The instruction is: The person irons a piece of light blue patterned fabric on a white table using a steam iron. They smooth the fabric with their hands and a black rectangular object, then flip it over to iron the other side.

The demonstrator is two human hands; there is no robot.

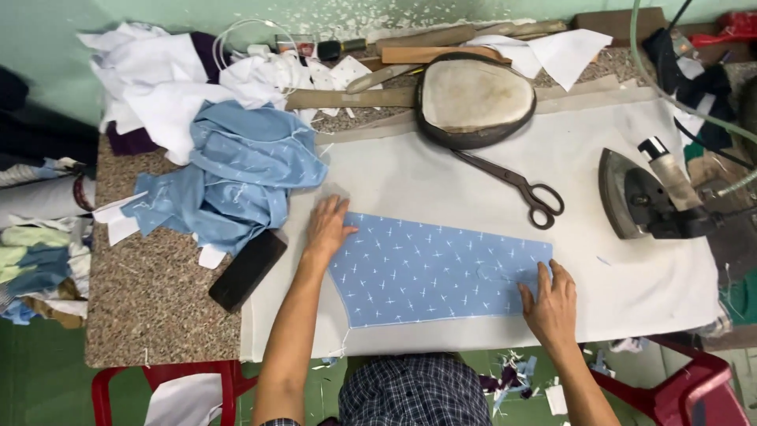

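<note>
On the white pressing cloth (pixel 441 181) that covers the near part of the table, a blue fabric piece (pixel 438 270) printed with small white crosses lies spread flat between both hands. The left hand (pixel 327 227) rests palm down with fingers released and extended on the piece's far left corner. The right hand (pixel 550 300) lies flat and open on its near right corner, fingertips pressing the cloth; neither hand clasps anything.

Just far of the piece, a pair of dark scissors (pixel 516 187) lies on the white cloth, handles toward the right. Beyond them sits an oval padded pressing board (pixel 473 99) with a wooden handle. To the right, well apart from the right hand, a dark iron (pixel 643 201) stands on the cloth. To the left, a crumpled heap of the same blue fabric (pixel 236 173) lies near the left hand, with a black block (pixel 247 270) just near of it on the speckled tabletop (pixel 150 300).
</note>
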